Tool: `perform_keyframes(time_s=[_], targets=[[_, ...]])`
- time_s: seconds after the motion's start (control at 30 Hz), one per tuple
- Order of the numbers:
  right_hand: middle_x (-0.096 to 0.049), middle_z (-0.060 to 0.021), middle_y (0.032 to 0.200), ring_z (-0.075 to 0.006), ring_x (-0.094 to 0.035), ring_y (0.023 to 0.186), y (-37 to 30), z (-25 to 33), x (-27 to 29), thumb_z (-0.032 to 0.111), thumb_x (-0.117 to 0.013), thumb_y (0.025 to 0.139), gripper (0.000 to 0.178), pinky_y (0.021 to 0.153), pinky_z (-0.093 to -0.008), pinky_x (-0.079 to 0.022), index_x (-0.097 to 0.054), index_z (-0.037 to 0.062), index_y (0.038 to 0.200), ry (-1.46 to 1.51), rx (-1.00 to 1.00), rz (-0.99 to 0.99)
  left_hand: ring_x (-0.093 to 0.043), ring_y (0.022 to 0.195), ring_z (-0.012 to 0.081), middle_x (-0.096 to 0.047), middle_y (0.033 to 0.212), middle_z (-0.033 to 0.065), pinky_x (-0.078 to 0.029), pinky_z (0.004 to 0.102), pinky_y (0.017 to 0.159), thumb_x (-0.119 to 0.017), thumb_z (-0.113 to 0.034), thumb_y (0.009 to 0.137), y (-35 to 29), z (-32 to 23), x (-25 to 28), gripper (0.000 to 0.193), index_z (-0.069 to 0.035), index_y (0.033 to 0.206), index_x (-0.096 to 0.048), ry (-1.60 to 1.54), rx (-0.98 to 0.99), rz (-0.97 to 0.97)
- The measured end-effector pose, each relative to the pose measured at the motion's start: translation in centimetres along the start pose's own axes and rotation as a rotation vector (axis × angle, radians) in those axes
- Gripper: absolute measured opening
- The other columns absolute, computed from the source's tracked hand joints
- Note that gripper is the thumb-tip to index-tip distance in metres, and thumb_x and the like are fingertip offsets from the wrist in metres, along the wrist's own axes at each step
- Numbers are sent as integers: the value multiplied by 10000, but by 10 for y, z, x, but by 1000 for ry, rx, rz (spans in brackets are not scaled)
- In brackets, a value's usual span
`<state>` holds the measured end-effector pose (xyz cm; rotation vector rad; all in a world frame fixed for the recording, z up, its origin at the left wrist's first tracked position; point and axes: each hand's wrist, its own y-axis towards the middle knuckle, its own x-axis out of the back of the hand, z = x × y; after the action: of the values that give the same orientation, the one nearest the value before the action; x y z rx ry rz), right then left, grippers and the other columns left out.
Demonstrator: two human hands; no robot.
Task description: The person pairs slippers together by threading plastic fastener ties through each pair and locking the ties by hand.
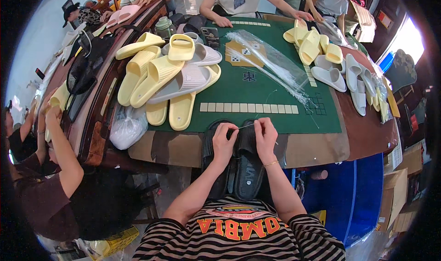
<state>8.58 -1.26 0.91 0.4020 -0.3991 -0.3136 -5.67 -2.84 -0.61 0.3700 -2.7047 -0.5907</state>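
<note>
A pair of black slippers stands at the table's near edge, the right black slipper (248,176) beside the left black slipper (209,144). Over their upper ends, a thin pale strand (243,126) runs between my two hands. My left hand (223,144) pinches one end between thumb and fingertips. Closed fingers of my right hand (265,139) grip the strand on the other side. Part of each slipper is hidden behind my hands and wrists. Farther back lies a clear plastic bag (271,61) with a bundle of long white strands.
Yellow and pale grey slippers (156,77) are heaped at the left beside a white plastic bag (128,127). More yellow slippers (310,47) and grey slippers (353,72) lie at the right. A row of tiles (248,108) is printed on the green mat (183,127). Other people sit around.
</note>
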Motion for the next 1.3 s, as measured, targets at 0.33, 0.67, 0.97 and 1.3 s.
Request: perform_keyframes(time_s=[0.33, 0.67, 0.97, 1.3], targets=[[-586, -113, 762, -248, -573, 659, 1, -1, -1, 81, -676, 862, 99, 593, -348, -453, -600, 18, 854, -36, 145, 48, -618, 879, 284, -614, 915, 104, -490, 356, 787, -677, -4, 805, 0, -1, 0, 127, -14, 906, -600, -5, 21, 13], [-594, -124, 767, -284, -585, 683, 2, -1, -5, 112, -677, 863, 107, 609, -360, -467, -609, 31, 846, -108, 209, 115, -616, 877, 281, -611, 908, 105, -488, 359, 794, -678, -8, 805, 0, -1, 0, 122, -12, 899, -602, -5, 16, 11], [-614, -102, 768, -292, -593, 717, 3, 1, -6, 141, -697, 843, 116, 629, -383, -482, -624, 51, 839, -210, 328, 291, -615, 871, 284, -611, 907, 106, -484, 355, 786, -677, -16, 803, 0, -2, -2, 126, -10, 901, -598, -23, 77, 10], [-587, -108, 735, -283, -577, 673, 4, -2, -5, 119, -699, 835, 115, 610, -376, -473, -612, 44, 828, -140, 293, 208, -618, 880, 285, -610, 913, 105, -487, 358, 789, -675, -31, 816, 1, 0, -1, 118, -16, 907, -602, -2, 26, 27]])
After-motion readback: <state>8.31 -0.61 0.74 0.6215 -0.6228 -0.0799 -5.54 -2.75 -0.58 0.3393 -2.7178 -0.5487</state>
